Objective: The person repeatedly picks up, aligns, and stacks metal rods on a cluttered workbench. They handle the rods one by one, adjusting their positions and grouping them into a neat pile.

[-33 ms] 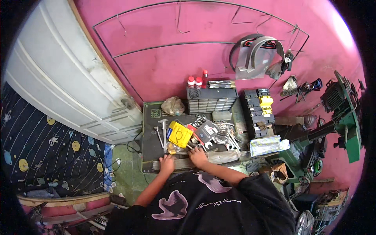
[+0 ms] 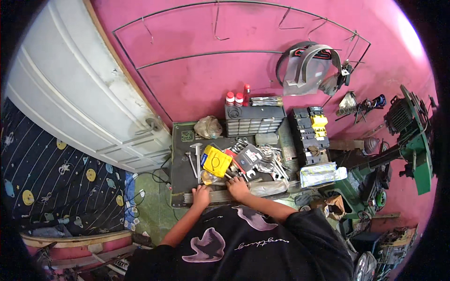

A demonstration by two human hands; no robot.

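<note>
My left hand [image 2: 201, 195] rests at the front edge of the workbench, on a bundle of thin grey rods [image 2: 219, 197], its fingers stretched out. My right hand [image 2: 238, 187] lies a little to the right, fingers spread, close to the handles and wrenches in the pile; nothing is visibly held in either hand. Just beyond them sits a yellow case [image 2: 216, 161], tilted, with a dark grey box [image 2: 249, 158] beside it. A caliper [image 2: 197, 157] and a slim metal tool [image 2: 191, 164] lie left of the case. Several wrenches [image 2: 276, 161] are heaped on the right.
A drawer cabinet [image 2: 255, 124] stands at the back, with red-capped bottles [image 2: 230, 99] on top. A crumpled plastic bag [image 2: 208, 127] is left of it. Black and yellow bins [image 2: 307, 136] stand right, behind a wrapped package [image 2: 322, 174]. A green machine [image 2: 417, 159] is far right; a white door [image 2: 89, 93], left.
</note>
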